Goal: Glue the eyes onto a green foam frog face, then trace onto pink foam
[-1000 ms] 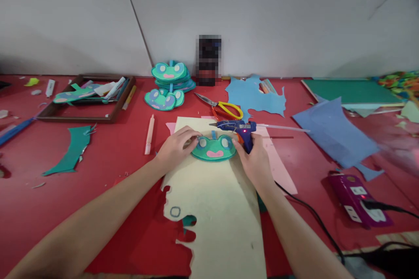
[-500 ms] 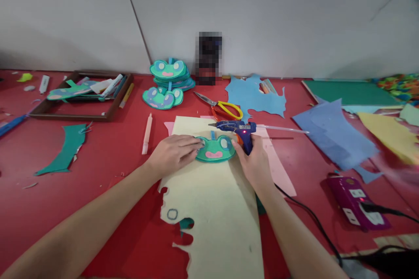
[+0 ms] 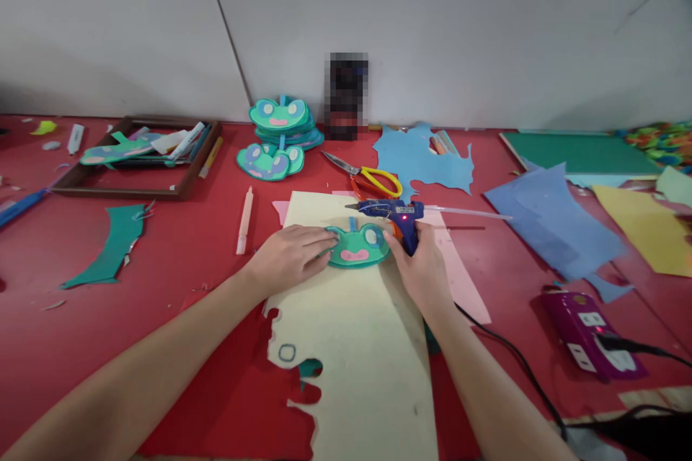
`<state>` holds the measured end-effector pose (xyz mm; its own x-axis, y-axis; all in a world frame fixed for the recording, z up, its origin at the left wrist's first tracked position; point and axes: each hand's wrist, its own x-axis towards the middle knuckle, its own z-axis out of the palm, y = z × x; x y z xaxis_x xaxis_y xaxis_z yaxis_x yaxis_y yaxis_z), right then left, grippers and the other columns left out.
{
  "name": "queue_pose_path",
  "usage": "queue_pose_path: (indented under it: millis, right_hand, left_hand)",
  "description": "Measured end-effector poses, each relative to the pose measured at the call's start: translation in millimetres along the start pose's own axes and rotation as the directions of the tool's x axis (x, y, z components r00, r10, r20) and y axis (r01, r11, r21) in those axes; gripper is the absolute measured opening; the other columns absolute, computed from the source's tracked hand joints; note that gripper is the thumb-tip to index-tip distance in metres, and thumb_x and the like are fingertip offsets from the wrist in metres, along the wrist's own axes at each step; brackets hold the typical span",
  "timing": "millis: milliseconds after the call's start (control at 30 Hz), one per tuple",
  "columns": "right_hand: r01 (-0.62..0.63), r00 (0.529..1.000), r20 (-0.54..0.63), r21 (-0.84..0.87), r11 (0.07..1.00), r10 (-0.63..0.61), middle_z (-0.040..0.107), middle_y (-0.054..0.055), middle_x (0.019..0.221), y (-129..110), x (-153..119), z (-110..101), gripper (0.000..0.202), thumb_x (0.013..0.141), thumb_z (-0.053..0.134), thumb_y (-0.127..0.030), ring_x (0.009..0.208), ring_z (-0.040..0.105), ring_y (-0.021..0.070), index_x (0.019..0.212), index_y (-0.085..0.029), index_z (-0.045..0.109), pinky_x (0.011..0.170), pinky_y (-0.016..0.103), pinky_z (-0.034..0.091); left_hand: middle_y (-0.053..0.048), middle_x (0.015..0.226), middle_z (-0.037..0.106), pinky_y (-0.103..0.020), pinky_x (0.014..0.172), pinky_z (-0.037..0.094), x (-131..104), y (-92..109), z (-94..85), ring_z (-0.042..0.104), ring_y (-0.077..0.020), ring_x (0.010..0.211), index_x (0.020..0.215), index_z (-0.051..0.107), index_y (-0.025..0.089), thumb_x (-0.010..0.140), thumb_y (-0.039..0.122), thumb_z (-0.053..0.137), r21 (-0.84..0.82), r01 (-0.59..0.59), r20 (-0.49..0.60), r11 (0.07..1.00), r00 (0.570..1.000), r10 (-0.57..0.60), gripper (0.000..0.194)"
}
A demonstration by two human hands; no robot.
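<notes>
And here are two bare forearms, the left forearm (image 3: 162, 353) and the right forearm (image 3: 491, 382), both smooth and slender, broadening away from narrow, bare wrists. Now the left hand (image 3: 292, 257), ungloved, slim in the fingers! And there's the right hand (image 3: 424, 270), bare too, its thumb (image 3: 396, 246) slim and tapering.

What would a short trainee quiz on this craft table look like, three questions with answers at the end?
1. Which thing does the left hand touch?
A) the scissors
B) the frog face
C) the wooden frame
2. True or false: the glue gun lies between the frog face and the blue sheet with the ragged edge.
3. Fill in the colour: the power strip with a plug in it is ____.

Key: 1 B; 2 true; 3 purple.
</notes>
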<state>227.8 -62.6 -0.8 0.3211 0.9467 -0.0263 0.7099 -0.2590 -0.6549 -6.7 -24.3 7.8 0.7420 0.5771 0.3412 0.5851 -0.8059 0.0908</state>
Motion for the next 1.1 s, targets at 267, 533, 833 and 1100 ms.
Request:
queue_pose_path:
  millis: [267,533,833,1100]
  right_hand:
    - [0.003,1.0,-0.003,0.002,1.0,-0.003,0.053,0.004,0.098,-0.3,0.4,-0.8,0.057,0.072,0.041,-0.062,0.084,0.051,0.0133,0.109,-0.019,0.037,0.064,0.018,0.036]
    - [0.005,1.0,-0.012,-0.002,1.0,-0.005,0.052,0.003,0.098,-0.8,-0.7,0.4,0.058,0.072,0.041,-0.062,0.085,0.051,0.0125,0.109,-0.019,0.038,0.065,0.017,0.036]
    - [0.015,1.0,-0.016,0.004,1.0,-0.015,0.052,0.007,0.095,1.0,0.7,-0.2,0.06,0.072,0.041,-0.062,0.081,0.051,0.0127,0.11,-0.016,0.039,0.062,0.017,0.034]
    - [0.021,1.0,-0.014,0.027,0.999,-0.021,0.053,0.007,0.095,0.2,0.3,0.2,0.059,0.072,0.041,-0.061,0.081,0.05,0.0126,0.11,-0.016,0.04,0.063,0.018,0.035]
  left_hand:
    - [0.006,0.111,0.053,-0.022,0.09,0.047,2.3,0.2,-2.1,0.05,-0.0058,0.103,0.11,0.052,0.024,0.086,0.031,0.036,-0.12,0.126,0.1,0.985,0.988,-0.114,0.029]
    - [0.006,0.12,0.045,-0.029,0.093,0.048,2.7,-1.6,1.9,0.045,-0.0102,0.112,0.108,0.055,0.027,0.086,0.034,0.036,-0.098,0.078,0.145,0.992,0.987,-0.063,0.03]
    - [0.004,0.119,0.046,-0.029,0.095,0.047,7.4,5.8,2.4,0.044,-0.0117,0.111,0.102,0.059,0.026,0.087,0.032,0.036,-0.038,0.133,0.113,0.99,0.985,-0.128,0.028]
    - [-0.003,0.121,0.044,-0.032,0.095,0.045,6.4,19.9,-2.1,0.042,-0.016,0.113,0.112,0.053,0.018,0.086,0.037,0.035,0.098,0.066,0.15,0.993,0.985,-0.08,0.037]
